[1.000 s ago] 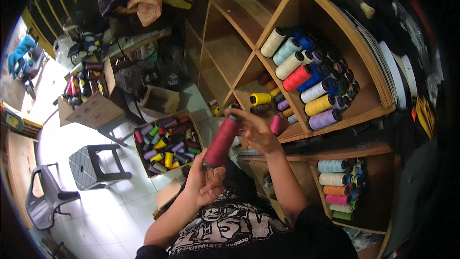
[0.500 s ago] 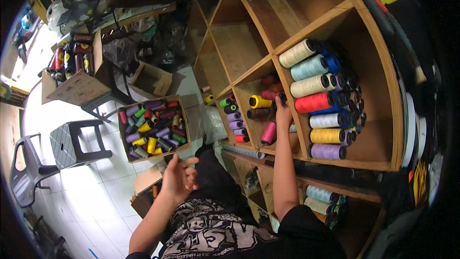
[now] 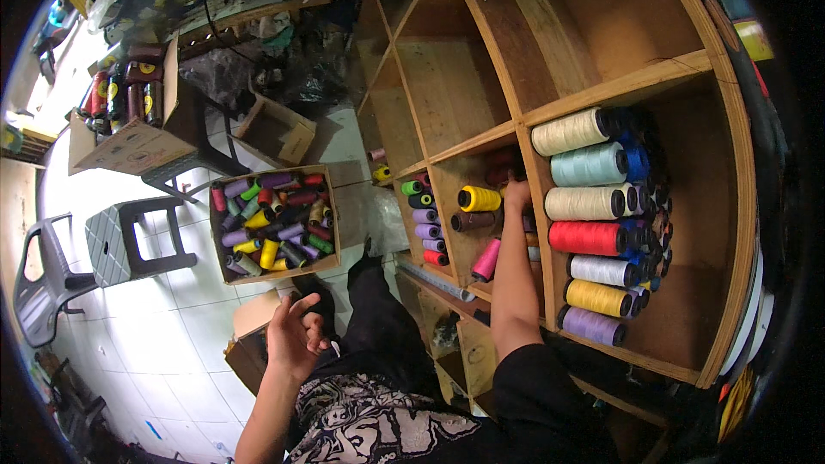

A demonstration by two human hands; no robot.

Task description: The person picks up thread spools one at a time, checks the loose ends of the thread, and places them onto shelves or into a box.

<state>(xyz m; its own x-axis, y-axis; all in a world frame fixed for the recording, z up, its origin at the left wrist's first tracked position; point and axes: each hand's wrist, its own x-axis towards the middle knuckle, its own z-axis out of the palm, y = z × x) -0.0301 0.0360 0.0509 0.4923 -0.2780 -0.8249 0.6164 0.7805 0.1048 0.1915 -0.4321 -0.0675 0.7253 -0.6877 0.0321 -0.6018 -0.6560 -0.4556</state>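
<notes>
My right hand (image 3: 516, 195) reaches deep into a lower compartment of the wooden shelf (image 3: 472, 131). Its fingers are mostly hidden, close to dark red thread spools (image 3: 498, 174) in shadow at the back; whether they grip one cannot be made out. Beside that hand lie a yellow thread spool (image 3: 479, 198) and a dark brown one (image 3: 475, 221), with a pink spool (image 3: 486, 259) leaning nearer the front. My left hand (image 3: 295, 337) hangs in the air before my body, holding nothing, its fingers apart and loosely bent.
A cardboard box (image 3: 335, 232) full of mixed thread spools stands on the tiled floor. Large spools (image 3: 588, 239) are stacked in the right compartment. Further left are a grey plastic stool (image 3: 129, 245), a chair (image 3: 43, 279) and another spool box (image 3: 129, 148). A small carton (image 3: 288, 133) lies behind.
My right hand has gone deeper into the compartment; the crimson spool at its fingers earlier is no longer plainly visible there. My left hand has dropped slightly down and left. The view has shifted.
</notes>
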